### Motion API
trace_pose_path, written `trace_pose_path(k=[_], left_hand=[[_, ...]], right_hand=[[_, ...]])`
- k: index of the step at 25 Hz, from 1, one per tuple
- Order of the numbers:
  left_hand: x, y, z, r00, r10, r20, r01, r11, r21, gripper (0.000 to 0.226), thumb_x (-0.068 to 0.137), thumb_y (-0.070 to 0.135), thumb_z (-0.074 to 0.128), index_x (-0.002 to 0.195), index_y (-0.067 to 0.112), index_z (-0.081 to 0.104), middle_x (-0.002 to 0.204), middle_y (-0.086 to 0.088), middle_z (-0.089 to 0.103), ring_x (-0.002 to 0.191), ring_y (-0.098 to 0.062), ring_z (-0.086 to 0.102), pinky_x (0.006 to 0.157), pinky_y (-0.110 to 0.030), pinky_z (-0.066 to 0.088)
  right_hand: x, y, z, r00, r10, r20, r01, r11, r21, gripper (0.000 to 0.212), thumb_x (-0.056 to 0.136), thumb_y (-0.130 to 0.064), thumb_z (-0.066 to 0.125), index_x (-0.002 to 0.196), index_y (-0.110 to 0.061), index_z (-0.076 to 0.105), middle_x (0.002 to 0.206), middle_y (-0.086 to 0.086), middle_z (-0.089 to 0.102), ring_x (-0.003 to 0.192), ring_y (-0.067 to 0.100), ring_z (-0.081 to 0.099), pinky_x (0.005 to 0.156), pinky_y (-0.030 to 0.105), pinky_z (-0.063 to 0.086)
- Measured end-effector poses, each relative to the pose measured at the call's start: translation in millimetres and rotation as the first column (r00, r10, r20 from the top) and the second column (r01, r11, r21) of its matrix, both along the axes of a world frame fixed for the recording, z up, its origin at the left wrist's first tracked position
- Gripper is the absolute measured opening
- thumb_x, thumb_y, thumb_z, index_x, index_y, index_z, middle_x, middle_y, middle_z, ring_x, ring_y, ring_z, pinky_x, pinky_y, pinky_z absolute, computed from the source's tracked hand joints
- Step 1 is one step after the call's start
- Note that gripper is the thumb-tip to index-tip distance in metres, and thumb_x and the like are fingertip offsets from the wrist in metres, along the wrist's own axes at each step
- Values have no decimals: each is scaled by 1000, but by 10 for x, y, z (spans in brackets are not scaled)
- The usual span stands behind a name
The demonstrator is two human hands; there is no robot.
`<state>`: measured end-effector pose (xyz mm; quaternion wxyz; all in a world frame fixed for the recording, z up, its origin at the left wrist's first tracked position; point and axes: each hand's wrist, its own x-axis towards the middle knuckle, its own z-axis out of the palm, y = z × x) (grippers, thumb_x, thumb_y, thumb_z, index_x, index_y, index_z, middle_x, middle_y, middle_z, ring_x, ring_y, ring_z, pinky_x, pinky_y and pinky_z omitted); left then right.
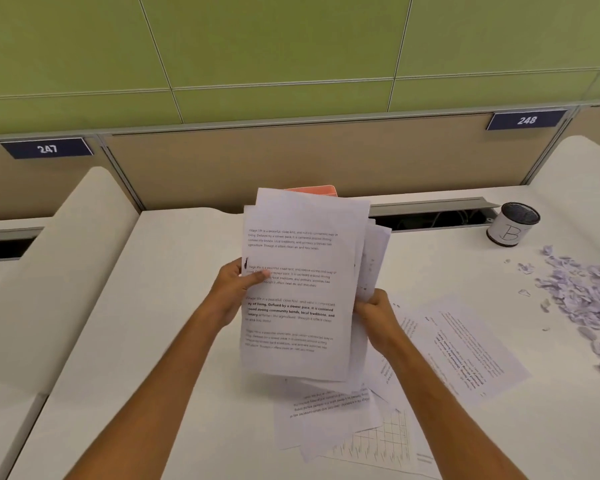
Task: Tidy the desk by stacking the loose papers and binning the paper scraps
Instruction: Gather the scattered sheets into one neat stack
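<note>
Papers (302, 289): uneven sheaf of printed sheets held up off the desk (160, 306), roughly upright, text facing camera. L hand (234, 292) grips the sheaf's left edge at mid-height, thumb laid across the front page, fingers behind & out of sight. R hand (374, 313) holds the right edge a bit lower, fingers curled round it; sheets behind the front page fan out just above this grip. Both forearms reach in from the bottom of view.

Edges/room: below the grips, more loose sheets (343, 410) lie overlapped on the desk, one w/ a grid or chart. Right of the R grip, another printed sheet (465, 344) lies flat; further right, a heap of paper scraps (575, 296) reaching the frame edge. Beyond that, a small bin (513, 225), mesh top, marked "B". Left of the L grip: bare desk, then a raised divider.

Hidden: an orange item (312, 190) peeks above the sheaf's top edge, mostly covered. Sheet count can't be told. Small print blurry.
</note>
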<state>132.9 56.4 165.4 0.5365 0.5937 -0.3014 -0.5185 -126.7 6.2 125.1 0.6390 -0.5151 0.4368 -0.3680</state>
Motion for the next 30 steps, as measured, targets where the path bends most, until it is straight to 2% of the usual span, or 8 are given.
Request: trace_pose_path(k=[2,4,7,12,19,23,27,30], left_hand=[[-5,26,-77,997,68,34,-69,998,12,35,81,-3,70,114,5,62,108,-12,73,103,-36,68,84,-46,57],[-26,55,-115,985,149,92,-151,989,12,43,77,-3,75,114,10,56,105,-9,72,97,-32,69,78,-42,58],[-75,122,-111,966,243,88,-241,970,-30,54,75,-5,77,117,18,52,101,0,72,87,-22,72,68,-37,60],[-108,214,-98,948,313,50,-300,937,-177,37,78,-10,71,103,17,66,92,7,75,81,-18,72,65,-30,59],[-62,240,-175,965,216,148,-195,970,-142,55,71,-10,77,114,18,58,109,0,69,100,-19,66,80,-35,60],[-88,261,-229,975,194,105,-182,976,-119,49,72,-15,73,106,19,62,105,-2,70,97,-19,67,83,-39,59],[-122,293,-217,964,245,101,-224,957,-185,41,75,-14,71,97,20,64,95,3,72,86,-11,68,66,-21,57],[-138,322,-346,976,181,119,-164,976,-145,47,78,-15,68,104,24,61,100,6,71,91,-8,67,69,-18,56]], right_hand=[[83,10,60,998,51,-20,-52,998,-24,25,87,7,59,90,-9,77,92,13,76,89,31,72,77,43,60],[154,31,95,996,75,-40,-76,997,-24,22,94,-29,59,94,-15,76,95,9,76,90,26,73,82,44,59],[210,7,70,993,114,38,-114,994,-7,72,74,-80,47,112,-22,69,109,5,73,99,21,71,83,39,59],[292,-20,179,996,91,-2,-90,986,-138,13,88,-19,67,101,-21,69,101,1,75,94,19,72,84,49,58],[258,-51,71,995,89,52,-83,990,-110,43,66,-14,79,108,-13,67,107,9,73,97,27,70,82,47,58],[266,-7,-30,994,85,71,-79,993,-86,37,63,-10,78,99,-18,71,102,5,75,99,27,70,81,44,59],[240,37,-39,991,47,122,-37,996,-86,26,67,-12,75,90,-23,77,98,4,76,94,23,71,78,40,59],[215,76,-111,994,69,88,-64,996,-64,40,65,-12,78,103,-20,71,103,2,75,97,21,70,77,39,60]])
